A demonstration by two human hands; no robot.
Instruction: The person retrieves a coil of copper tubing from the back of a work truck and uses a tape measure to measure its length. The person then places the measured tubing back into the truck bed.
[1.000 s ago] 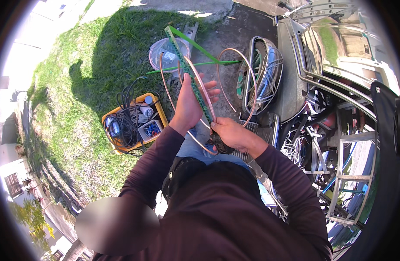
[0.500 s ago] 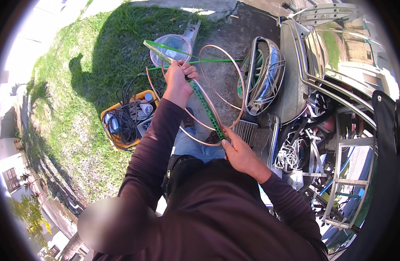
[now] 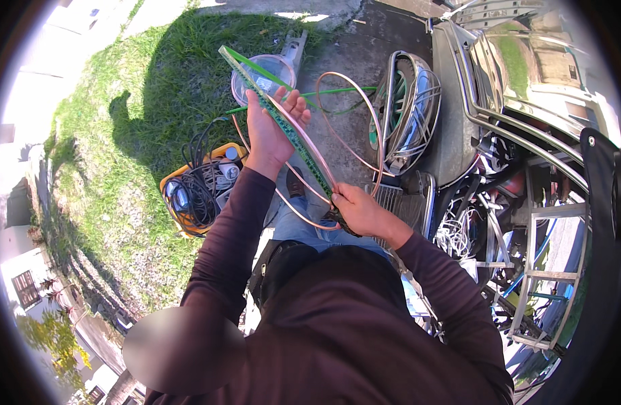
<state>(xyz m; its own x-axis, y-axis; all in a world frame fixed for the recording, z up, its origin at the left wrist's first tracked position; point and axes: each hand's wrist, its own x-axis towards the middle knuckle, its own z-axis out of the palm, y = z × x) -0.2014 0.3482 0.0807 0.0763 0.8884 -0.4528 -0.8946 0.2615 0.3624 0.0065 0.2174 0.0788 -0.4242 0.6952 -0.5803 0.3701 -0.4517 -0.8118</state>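
My left hand (image 3: 270, 138) is open, palm up, with its fingers apart. Across its palm lie a flat green printed strip (image 3: 301, 150) and a length of thin copper tube (image 3: 380, 135). My right hand (image 3: 354, 208) is closed on the strip and the tube together, nearer my body. Beyond my left hand, the strip runs to a pale end, and a plain green band slants back from there. The tube bends in wide loops, to the right of my hands and below them. What lies inside my right fist is hidden.
A yellow tool bin (image 3: 181, 206) holding black cable and cans stands on the grass at left. Ahead is a clear round tub (image 3: 283, 64). On the right are a caged fan-like unit (image 3: 408, 115), a vehicle, white cord (image 3: 454, 235) and a metal ladder (image 3: 554, 275).
My left hand has loosened from its closed grip, and its fingers have spread. My right hand has shifted slightly left and up, still gripping the strip and tube.
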